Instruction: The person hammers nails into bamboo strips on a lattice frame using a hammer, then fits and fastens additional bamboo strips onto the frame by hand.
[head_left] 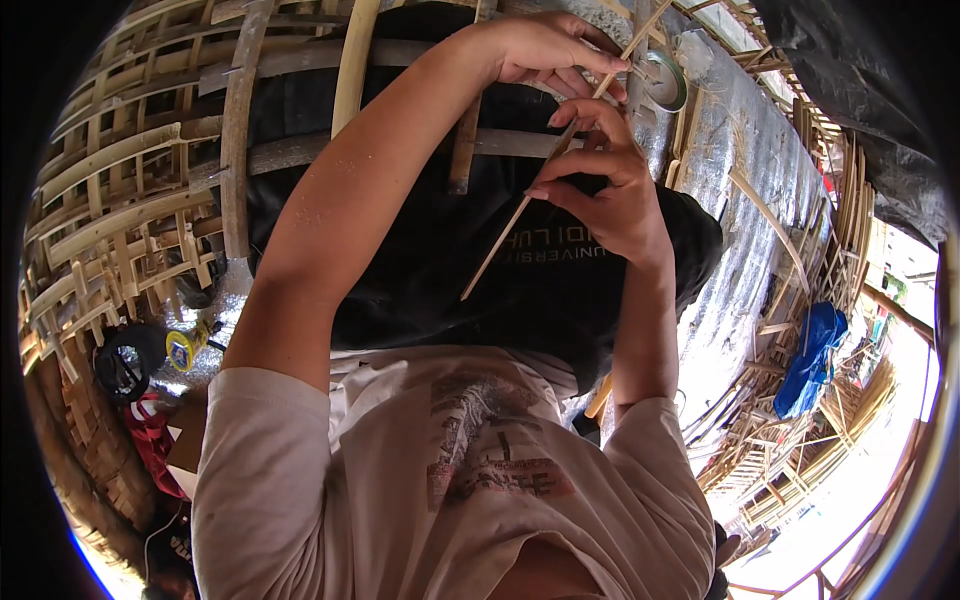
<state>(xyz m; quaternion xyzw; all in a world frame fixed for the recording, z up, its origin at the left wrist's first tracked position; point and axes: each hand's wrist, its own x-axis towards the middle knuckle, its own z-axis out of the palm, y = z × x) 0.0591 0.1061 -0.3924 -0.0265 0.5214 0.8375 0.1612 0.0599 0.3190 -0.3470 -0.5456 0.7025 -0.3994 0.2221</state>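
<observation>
A thin bamboo strip runs diagonally from over the black cloth up to the top edge of the view. My left hand reaches across at the top, its thumb and fingers closed on the strip's upper part. Just below and nearer to me, my right hand pinches the same strip between thumb and fingertips, with its lower end sticking out free. Beside my left fingertips lies a round metal-rimmed tin or lid, partly hidden by crossing strips.
Woven bamboo lattice fills the left side, with flat slats near my left arm. A yellow tape roll sits at the lower left. Silvery sheeting lies to the right, beyond it a blue bag and piled bamboo strips.
</observation>
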